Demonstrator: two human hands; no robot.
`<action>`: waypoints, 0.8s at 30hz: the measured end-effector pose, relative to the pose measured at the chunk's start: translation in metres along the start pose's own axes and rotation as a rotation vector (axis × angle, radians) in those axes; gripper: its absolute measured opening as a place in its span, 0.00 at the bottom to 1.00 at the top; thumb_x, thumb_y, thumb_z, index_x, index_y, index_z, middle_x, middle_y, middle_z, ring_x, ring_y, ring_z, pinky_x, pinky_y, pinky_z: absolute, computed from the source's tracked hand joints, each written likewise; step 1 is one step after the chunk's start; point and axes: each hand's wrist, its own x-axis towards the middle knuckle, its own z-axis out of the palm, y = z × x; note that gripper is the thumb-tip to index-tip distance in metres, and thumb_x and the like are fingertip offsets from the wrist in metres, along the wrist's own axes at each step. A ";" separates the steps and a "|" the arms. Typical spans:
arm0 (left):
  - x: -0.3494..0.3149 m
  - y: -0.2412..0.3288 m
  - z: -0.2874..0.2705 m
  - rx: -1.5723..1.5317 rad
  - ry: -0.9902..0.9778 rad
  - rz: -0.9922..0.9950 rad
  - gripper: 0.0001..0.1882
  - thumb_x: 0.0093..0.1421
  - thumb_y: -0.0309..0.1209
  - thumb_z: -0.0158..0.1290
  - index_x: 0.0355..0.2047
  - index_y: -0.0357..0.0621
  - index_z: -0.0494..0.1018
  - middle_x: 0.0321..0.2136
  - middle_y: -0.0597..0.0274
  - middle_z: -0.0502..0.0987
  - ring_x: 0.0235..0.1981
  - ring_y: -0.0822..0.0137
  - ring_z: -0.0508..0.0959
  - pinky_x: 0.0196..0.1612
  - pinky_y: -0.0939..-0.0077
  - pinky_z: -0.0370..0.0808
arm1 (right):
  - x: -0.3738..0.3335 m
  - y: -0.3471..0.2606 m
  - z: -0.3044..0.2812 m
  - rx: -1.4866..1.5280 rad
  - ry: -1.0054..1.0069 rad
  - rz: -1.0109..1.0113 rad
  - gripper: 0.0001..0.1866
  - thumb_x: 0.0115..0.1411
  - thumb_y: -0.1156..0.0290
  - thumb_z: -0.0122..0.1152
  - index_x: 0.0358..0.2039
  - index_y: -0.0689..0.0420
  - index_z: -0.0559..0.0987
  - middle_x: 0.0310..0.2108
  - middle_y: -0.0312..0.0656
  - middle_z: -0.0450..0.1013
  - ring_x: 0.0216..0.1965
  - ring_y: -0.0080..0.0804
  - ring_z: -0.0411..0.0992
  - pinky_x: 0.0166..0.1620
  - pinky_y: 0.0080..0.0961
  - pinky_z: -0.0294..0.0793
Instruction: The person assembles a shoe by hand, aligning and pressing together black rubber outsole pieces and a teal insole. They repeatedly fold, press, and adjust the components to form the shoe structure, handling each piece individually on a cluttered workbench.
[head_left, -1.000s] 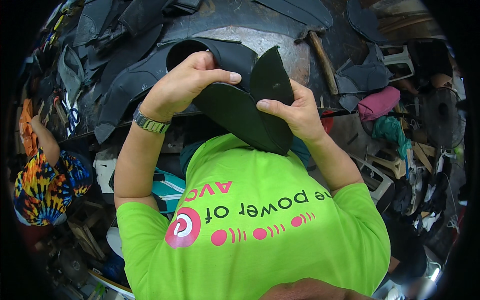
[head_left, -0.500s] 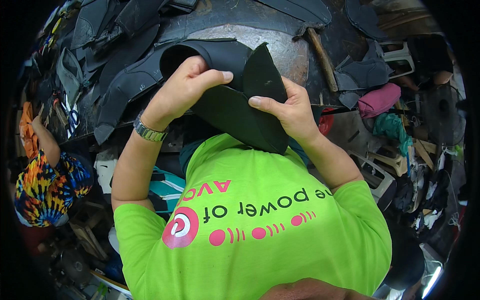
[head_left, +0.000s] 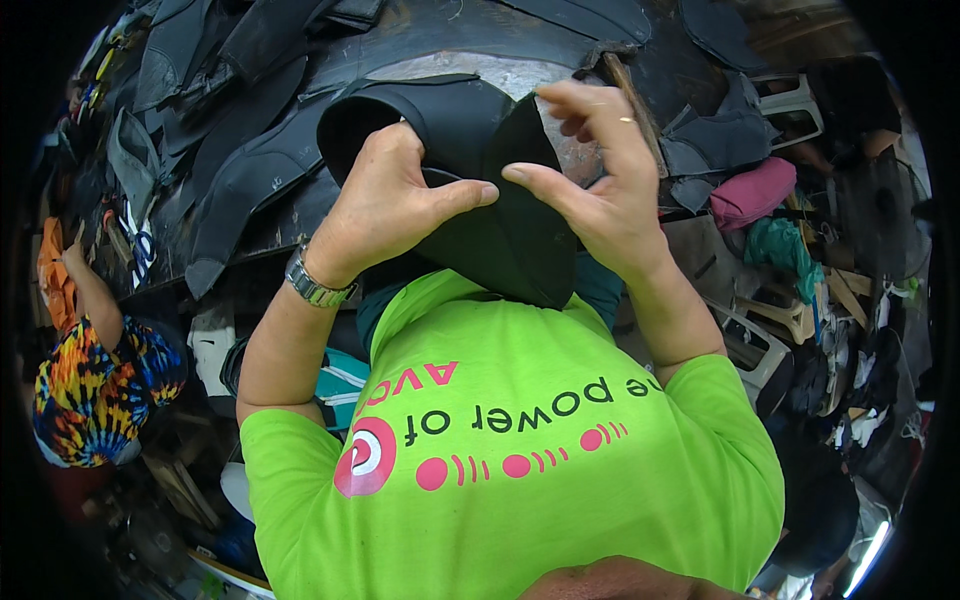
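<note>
A black boot upper, apparently leather, is held above the near edge of the bench. Its rolled opening faces left and two pointed flaps spread toward me. My left hand, with a metal watch on the wrist, grips it: the fingers go inside the opening, partly hidden, and the thumb presses on the outside near the middle. My right hand is at the right flap, fingers raised and apart from the thumb. Its thumb tip rests at the flap's edge and a fingertip is near the flap's upper point.
Black cut pieces lie heaped on the dark bench at left. A hammer lies beyond my right hand, beside more dark pieces. A pink bundle and green cloth are at right. Another person's arm shows at far left.
My right hand has let go of the flap and lifted its fingers up toward the flap's point. My left hand has shifted slightly right and down, its thumb further along the upper.
</note>
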 end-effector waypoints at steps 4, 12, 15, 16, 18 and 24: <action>0.001 0.009 0.000 -0.101 -0.043 -0.028 0.21 0.46 0.35 0.70 0.26 0.30 0.73 0.20 0.56 0.72 0.21 0.69 0.70 0.27 0.72 0.69 | 0.002 0.004 0.004 0.180 -0.060 -0.069 0.17 0.45 0.86 0.69 0.36 0.60 0.76 0.33 0.38 0.73 0.35 0.28 0.70 0.41 0.23 0.69; -0.002 0.008 -0.012 0.118 -0.169 -0.145 0.13 0.52 0.28 0.66 0.35 0.32 0.78 0.28 0.62 0.79 0.29 0.76 0.75 0.35 0.77 0.74 | -0.003 0.007 0.009 0.154 0.007 -0.199 0.18 0.38 0.89 0.66 0.30 0.57 0.76 0.27 0.39 0.73 0.31 0.38 0.71 0.35 0.29 0.70; -0.004 0.008 -0.003 -0.066 -0.055 -0.032 0.18 0.53 0.35 0.68 0.26 0.31 0.76 0.14 0.58 0.68 0.17 0.77 0.64 0.21 0.76 0.64 | -0.003 0.006 0.014 0.177 0.037 -0.097 0.17 0.41 0.88 0.67 0.31 0.57 0.76 0.28 0.40 0.72 0.29 0.35 0.70 0.33 0.28 0.70; -0.004 0.008 0.000 -0.071 -0.009 -0.031 0.19 0.53 0.37 0.68 0.23 0.30 0.76 0.11 0.58 0.66 0.14 0.77 0.62 0.17 0.75 0.62 | -0.003 0.005 0.015 0.178 0.041 -0.073 0.16 0.43 0.87 0.68 0.32 0.58 0.76 0.28 0.39 0.73 0.28 0.32 0.70 0.32 0.26 0.70; -0.008 0.011 0.000 -0.066 -0.001 -0.076 0.16 0.56 0.35 0.66 0.25 0.31 0.77 0.11 0.60 0.68 0.15 0.79 0.63 0.17 0.76 0.63 | -0.004 0.003 0.020 0.192 0.073 -0.003 0.15 0.46 0.86 0.70 0.33 0.58 0.76 0.29 0.38 0.73 0.27 0.26 0.70 0.32 0.22 0.70; -0.015 0.020 -0.003 -0.126 0.020 -0.015 0.11 0.58 0.31 0.64 0.33 0.32 0.80 0.21 0.56 0.80 0.21 0.75 0.76 0.25 0.79 0.73 | -0.004 -0.001 0.028 0.520 0.123 0.232 0.13 0.53 0.79 0.73 0.35 0.58 0.77 0.31 0.33 0.74 0.31 0.16 0.71 0.34 0.16 0.72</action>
